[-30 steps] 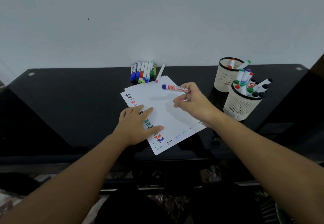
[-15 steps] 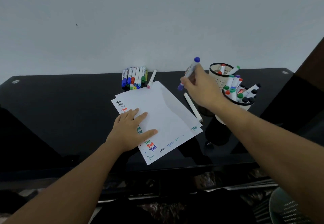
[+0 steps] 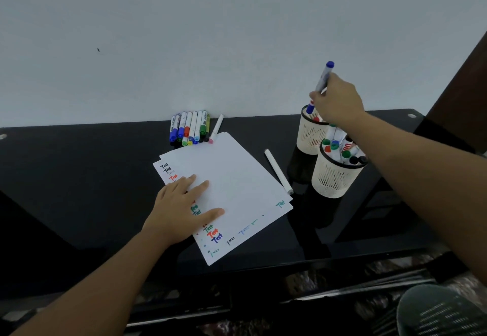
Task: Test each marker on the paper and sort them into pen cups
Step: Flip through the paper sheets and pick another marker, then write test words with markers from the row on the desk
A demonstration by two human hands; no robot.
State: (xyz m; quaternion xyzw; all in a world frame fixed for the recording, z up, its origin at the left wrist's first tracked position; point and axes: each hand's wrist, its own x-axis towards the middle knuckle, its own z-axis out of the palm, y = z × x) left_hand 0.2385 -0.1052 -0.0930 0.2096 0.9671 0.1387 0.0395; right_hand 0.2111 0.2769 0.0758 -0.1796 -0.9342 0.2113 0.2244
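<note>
Over the far pen cup (image 3: pixel 312 135) our right hand (image 3: pixel 338 101) pinches a blue marker (image 3: pixel 323 80), fingers curled round its barrel, lower end dipping inside the rim so it should drop in upright. Our left hand (image 3: pixel 181 209) lies flat, fingers spread, on the paper (image 3: pixel 237 177), pinning the sheets against sliding. Untested markers (image 3: pixel 191 127) wait in a row by the wall; a white marker (image 3: pixel 278 171) lies beside the sheets, and the near cup (image 3: pixel 334 177) is already crowded.
</note>
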